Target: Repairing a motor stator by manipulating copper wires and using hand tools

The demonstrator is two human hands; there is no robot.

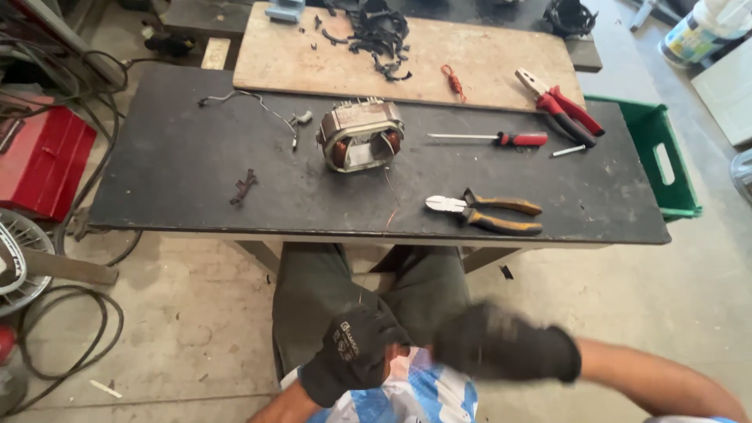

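— Start at the far left of the frame; what is there?

— A red toolbox (43,160) on the concrete floor (188,313), with black cables (74,345) looped beside it; the black table (180,172) begins just to their right, and on its left part lie a thin grey wire (258,106) and a small dark scrap (244,186).

— And mid-frame?

— A motor stator (360,135) stands on the table, copper windings showing at both ends; a fine copper strand (389,205) trails from it toward the near edge, which suggests wire is being drawn out of it; behind it a wooden board (486,63) carries a heap of black offcuts (380,35).

— The hands?

— Low in the frame, over the lap and well apart from the stator; the left hand (352,352), in a black glove, has its grip curled narrow, and I cannot tell whether it pinches anything; the right hand (505,345), also gloved, is blurred, so its grip cannot be told either; a blue-and-white sack (419,395) sits beneath them, probably placed to catch scraps.

— Further right?

— Side cutters (486,213) lie near the front edge, within easy reach; a red screwdriver (493,139) and red pliers (564,110) lie farther back; a green crate (666,160) stands beside the table's right end; the room looks like a workshop.
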